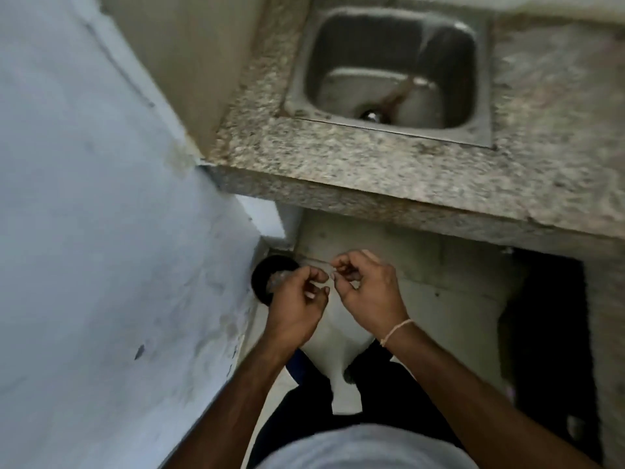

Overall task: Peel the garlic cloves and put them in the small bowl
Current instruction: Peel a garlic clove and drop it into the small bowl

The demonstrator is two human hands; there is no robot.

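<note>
A pale scrap, likely garlic skin, is pinched between left hand and right hand; peel could be dropped past the dark bin at nine o'clock.

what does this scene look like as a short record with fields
left hand: fingers curled, pinching something small and pale, too blurred to identify
right hand: fingers curled, pinching at the same spot
hands: close together, below the counter edge
bin: dark, round, on the floor by the wall, partly behind the left hand
sink: steel, set in the counter
small bowl: not in view
</note>
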